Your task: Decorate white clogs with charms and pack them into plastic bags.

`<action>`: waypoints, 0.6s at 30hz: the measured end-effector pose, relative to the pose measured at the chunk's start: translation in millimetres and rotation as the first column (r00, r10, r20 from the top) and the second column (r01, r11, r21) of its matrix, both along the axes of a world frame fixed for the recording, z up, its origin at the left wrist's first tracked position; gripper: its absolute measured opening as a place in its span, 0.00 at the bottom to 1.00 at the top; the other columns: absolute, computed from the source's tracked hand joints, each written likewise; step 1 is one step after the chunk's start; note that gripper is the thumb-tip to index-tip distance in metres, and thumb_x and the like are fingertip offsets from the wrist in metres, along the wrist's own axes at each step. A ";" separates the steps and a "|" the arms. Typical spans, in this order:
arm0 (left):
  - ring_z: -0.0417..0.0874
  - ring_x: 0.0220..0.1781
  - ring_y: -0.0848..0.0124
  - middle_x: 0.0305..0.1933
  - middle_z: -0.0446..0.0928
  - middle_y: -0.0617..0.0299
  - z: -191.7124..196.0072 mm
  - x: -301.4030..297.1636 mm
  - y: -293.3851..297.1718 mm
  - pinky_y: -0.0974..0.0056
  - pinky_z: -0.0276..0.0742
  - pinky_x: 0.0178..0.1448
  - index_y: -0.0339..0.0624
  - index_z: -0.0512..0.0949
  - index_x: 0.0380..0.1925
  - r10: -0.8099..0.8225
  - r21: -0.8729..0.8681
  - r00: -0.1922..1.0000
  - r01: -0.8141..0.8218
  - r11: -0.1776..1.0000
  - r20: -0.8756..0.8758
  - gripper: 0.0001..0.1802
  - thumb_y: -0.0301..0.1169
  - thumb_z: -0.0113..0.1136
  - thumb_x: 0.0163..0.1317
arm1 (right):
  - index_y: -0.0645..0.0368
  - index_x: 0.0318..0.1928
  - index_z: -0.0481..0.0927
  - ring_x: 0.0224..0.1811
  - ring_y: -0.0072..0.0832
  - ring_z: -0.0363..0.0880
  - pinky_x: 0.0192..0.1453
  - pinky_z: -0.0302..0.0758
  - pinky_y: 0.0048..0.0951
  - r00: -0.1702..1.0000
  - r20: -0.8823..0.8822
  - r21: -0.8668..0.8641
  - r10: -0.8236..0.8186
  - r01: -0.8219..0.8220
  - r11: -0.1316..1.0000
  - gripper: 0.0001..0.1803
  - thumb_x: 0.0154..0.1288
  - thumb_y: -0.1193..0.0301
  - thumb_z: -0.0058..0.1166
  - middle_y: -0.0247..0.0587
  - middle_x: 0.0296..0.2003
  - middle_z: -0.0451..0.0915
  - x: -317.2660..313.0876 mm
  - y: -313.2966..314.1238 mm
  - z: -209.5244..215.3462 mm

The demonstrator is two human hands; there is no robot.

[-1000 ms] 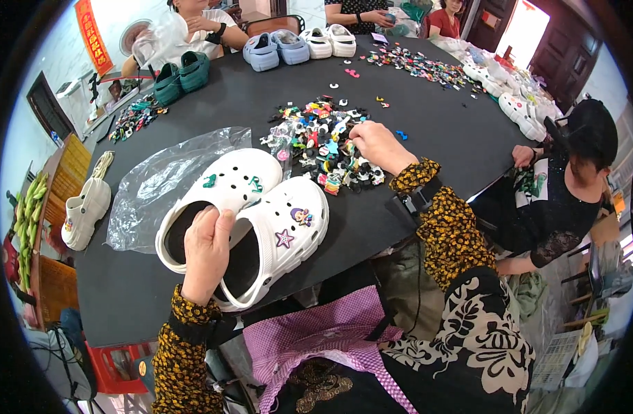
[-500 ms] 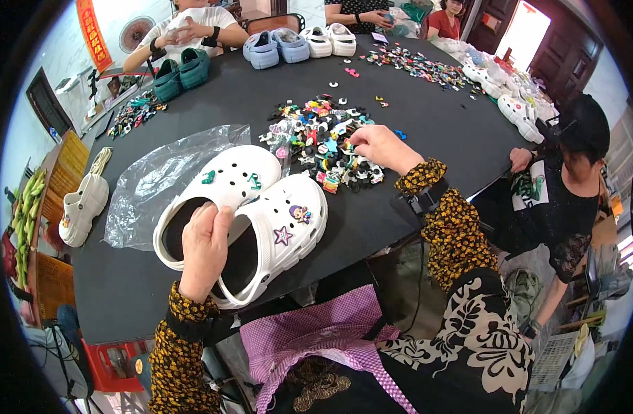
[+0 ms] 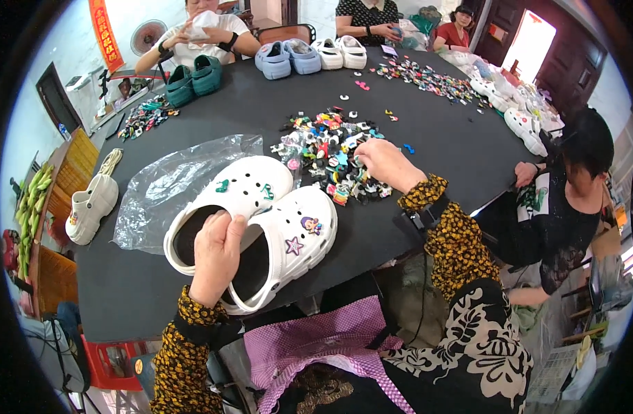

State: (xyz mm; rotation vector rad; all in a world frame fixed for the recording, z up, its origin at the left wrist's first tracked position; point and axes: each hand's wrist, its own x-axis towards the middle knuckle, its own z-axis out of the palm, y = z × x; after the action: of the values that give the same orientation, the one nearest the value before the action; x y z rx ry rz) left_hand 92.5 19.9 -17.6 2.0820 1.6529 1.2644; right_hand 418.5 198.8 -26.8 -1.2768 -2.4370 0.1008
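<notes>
A pair of white clogs stands side by side on the black table. My left hand [image 3: 216, 255] is closed around their adjoining inner sides at the foot openings. The left clog [image 3: 250, 174] carries two green charms [image 3: 267, 192] on its holed top. On the right clog [image 3: 316, 203] are a pink star charm [image 3: 294, 245] and a small purple-haired figure charm [image 3: 312, 225]. My right hand [image 3: 391, 165] reaches to the right edge of a heap of colourful shoe charms [image 3: 330, 155]. Its fingers are bent together; what they pinch, if anything, is hidden.
A clear plastic bag [image 3: 168, 196] lies left of the clogs, beside another white clog [image 3: 94, 207]. Green clogs [image 3: 206, 76], blue clogs [image 3: 303, 56] and white clogs [image 3: 351, 52] line the far edge. Another charm pile [image 3: 434, 79] lies far right. A person in black [image 3: 565, 207] sits at right.
The whole view has shifted slightly. My right hand stays at the heap, its fingers a little changed in place. My left hand keeps its hold on the clogs.
</notes>
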 end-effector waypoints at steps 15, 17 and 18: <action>0.73 0.30 0.51 0.24 0.70 0.50 4.3 3.0 0.6 0.53 0.69 0.35 0.34 0.71 0.21 -0.058 0.095 0.998 0.060 0.994 -0.026 0.14 0.30 0.58 0.63 | 0.64 0.41 0.78 0.36 0.22 0.78 0.42 0.75 0.24 0.777 -0.536 -0.161 0.331 -0.479 0.863 0.06 0.65 0.77 0.52 0.38 0.35 0.80 -111.2 -54.5 79.5; 0.74 0.30 0.51 0.24 0.71 0.50 7.1 4.8 -0.5 0.53 0.70 0.35 0.34 0.72 0.21 -0.067 0.082 0.998 0.068 0.994 -0.015 0.14 0.30 0.58 0.64 | 0.64 0.39 0.78 0.35 0.26 0.78 0.41 0.73 0.27 0.795 -0.479 -0.164 0.373 -0.498 0.851 0.07 0.62 0.76 0.53 0.42 0.31 0.79 -125.0 -54.6 72.8; 0.74 0.30 0.51 0.24 0.71 0.50 6.7 5.2 -0.9 0.53 0.70 0.35 0.34 0.72 0.21 -0.059 0.084 0.998 0.061 0.995 -0.016 0.14 0.30 0.58 0.64 | 0.64 0.39 0.79 0.35 0.26 0.78 0.41 0.73 0.27 0.784 -0.480 -0.149 0.393 -0.515 0.844 0.06 0.62 0.76 0.53 0.42 0.30 0.80 -131.0 -50.4 67.6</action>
State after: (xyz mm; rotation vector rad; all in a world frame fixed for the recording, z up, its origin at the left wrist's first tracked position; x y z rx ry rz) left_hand 97.7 19.0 -10.9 2.1762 1.5559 1.3252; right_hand 287.5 148.3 40.9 -0.6174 -2.3203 0.7965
